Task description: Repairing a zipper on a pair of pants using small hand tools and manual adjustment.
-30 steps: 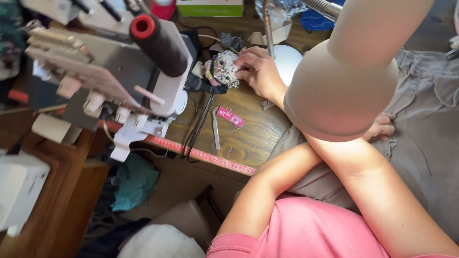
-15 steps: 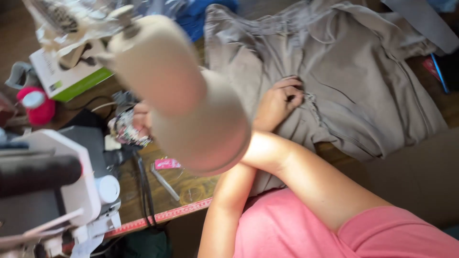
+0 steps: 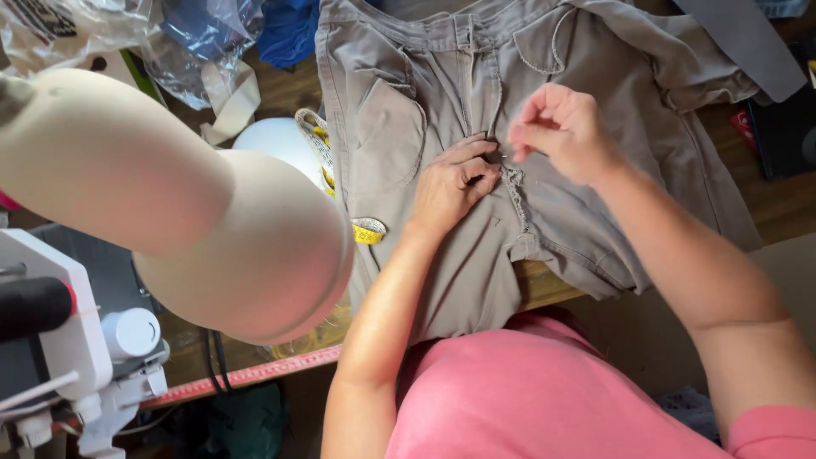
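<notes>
left hand [image 3: 450, 187] pressed flat on grey trousers [image 3: 561, 212] — right hand [image 3: 565, 132] pinches a pin [image 3: 507, 155].

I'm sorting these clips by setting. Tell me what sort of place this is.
Probably a home sewing or tailoring workspace. A white sewing machine stands at the left, a yellow tape measure lies on the wooden table, and both hands work the seam of grey-brown trousers.

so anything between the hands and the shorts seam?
Nothing visible. The left hand already rests on the grey shorts at the frayed seam; the right hand pinches just above it. The beige lamp head sits off to the left.
</notes>
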